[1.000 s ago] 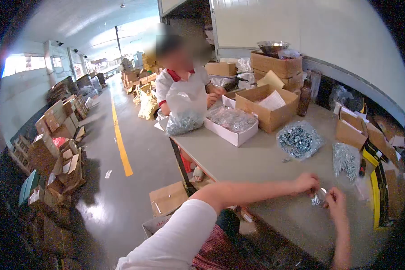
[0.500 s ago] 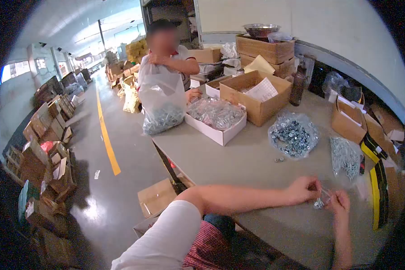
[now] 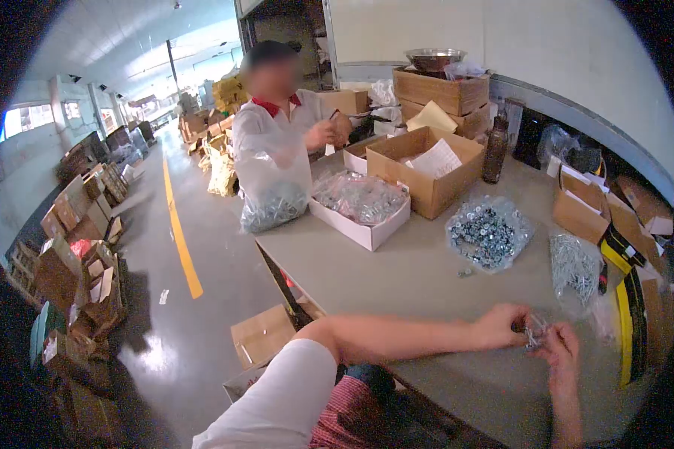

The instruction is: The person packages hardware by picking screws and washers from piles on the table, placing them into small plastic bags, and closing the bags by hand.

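My left hand (image 3: 503,326) reaches in from the left over the table, its fingers closed on a small clear plastic bag (image 3: 534,334) with shiny metal hardware in it. Facing it, my right hand (image 3: 561,346) pinches the other side of the same bag. The exact kind of pieces inside is too small to tell. Beyond my hands lies an open clear bag of metal nuts (image 3: 490,229), with a few loose pieces (image 3: 465,273) beside it. To the right rests a clear bag of long screws (image 3: 574,271).
Across the table a co-worker (image 3: 277,120) stands behind a large bag of hardware (image 3: 273,202). Nearby are a white box of bagged parts (image 3: 371,238), a cardboard box (image 3: 427,176) and a dark bottle (image 3: 496,150). Cartons (image 3: 580,202) line the right edge.
The small bag has been raised slightly and bunched between my hands, which stay close together. The co-worker's raised arm has come down, and their hands now meet in front of the chest.
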Action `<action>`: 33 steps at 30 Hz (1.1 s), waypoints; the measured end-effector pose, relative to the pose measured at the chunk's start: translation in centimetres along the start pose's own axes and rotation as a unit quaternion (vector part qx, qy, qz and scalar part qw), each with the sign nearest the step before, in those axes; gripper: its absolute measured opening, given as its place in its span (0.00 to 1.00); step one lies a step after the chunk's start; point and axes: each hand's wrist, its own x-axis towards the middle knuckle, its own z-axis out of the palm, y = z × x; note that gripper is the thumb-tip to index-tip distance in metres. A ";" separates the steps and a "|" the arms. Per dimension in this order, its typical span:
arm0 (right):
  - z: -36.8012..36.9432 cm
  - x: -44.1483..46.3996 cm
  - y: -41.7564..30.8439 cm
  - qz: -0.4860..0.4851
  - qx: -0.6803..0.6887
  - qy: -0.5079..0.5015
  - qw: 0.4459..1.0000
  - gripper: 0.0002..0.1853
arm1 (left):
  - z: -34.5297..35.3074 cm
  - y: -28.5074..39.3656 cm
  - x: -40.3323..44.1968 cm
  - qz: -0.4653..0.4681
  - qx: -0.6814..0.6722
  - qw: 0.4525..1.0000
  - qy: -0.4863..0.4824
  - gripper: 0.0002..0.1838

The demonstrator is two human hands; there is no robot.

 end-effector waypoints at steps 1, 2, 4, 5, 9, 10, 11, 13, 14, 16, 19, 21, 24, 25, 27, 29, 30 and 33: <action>0.2 -0.1 0.0 0.004 -0.004 -0.015 1.000 0.08 | 0.1 -0.2 0.0 0.002 0.012 1.000 0.008 0.13; 0.3 -0.1 0.0 -0.004 -0.029 -0.028 0.999 0.08 | -0.1 -0.3 0.1 0.006 0.026 1.000 0.016 0.14; 0.5 -0.2 0.4 -0.020 -0.081 -0.056 0.995 0.08 | -0.2 -0.4 0.3 0.025 0.065 0.997 0.033 0.15; 0.5 -0.1 0.4 -0.021 -0.085 -0.071 0.994 0.08 | 0.0 -0.4 0.3 0.040 0.089 0.994 0.041 0.15; 0.5 -0.4 0.3 -0.011 -0.071 -0.110 0.991 0.08 | 0.6 0.2 -0.4 0.049 0.095 0.994 0.031 0.16; 0.4 -0.5 0.3 -0.006 -0.060 -0.112 0.992 0.08 | 0.8 0.1 -0.5 0.056 0.101 0.993 0.040 0.17; 0.2 -0.5 0.5 0.002 -0.052 -0.100 0.994 0.08 | 0.8 -0.1 -0.5 0.063 0.107 0.991 0.048 0.17; -0.1 -0.4 0.9 0.017 -0.035 -0.074 0.996 0.08 | 0.8 -0.8 -0.2 0.066 0.099 0.992 0.047 0.18; -0.1 -0.2 1.2 0.009 -0.035 -0.059 0.998 0.08 | 0.8 -1.3 -0.1 0.062 0.084 0.994 0.040 0.18; -0.1 0.1 1.8 -0.008 -0.035 -0.027 0.999 0.09 | 0.7 -0.9 0.0 0.039 0.038 0.998 0.022 0.17; -0.3 0.3 0.9 0.024 0.018 -0.053 0.998 0.07 | 0.7 -0.5 0.0 0.006 -0.019 1.000 0.003 0.15; -0.3 0.3 0.7 0.014 0.004 -0.060 0.998 0.07 | 0.7 -0.7 0.2 0.015 -0.004 1.000 0.002 0.14; 0.1 0.0 0.7 0.018 -0.008 -0.044 0.999 0.08 | 0.9 -0.9 0.0 0.015 0.039 0.999 0.019 0.14; 0.3 -0.1 0.8 0.023 -0.010 -0.033 0.999 0.08 | 1.0 -1.0 -0.1 0.004 0.029 0.999 0.014 0.14; 0.4 -0.3 0.8 0.021 -0.009 -0.038 0.999 0.08 | 1.0 -0.9 -0.3 -0.019 0.009 1.000 0.004 0.13; 0.2 -0.4 1.2 0.021 -0.010 -0.033 0.999 0.08 | 0.9 -0.6 -0.3 -0.017 0.056 0.998 0.000 0.13; 0.1 -0.3 1.6 0.021 -0.013 -0.026 0.999 0.08 | 0.8 -0.3 -0.3 -0.015 0.080 0.997 -0.001 0.13; 0.0 -0.1 1.1 0.022 -0.039 -0.039 0.998 0.09 | 0.4 0.2 -0.4 -0.009 0.075 0.997 -0.008 0.14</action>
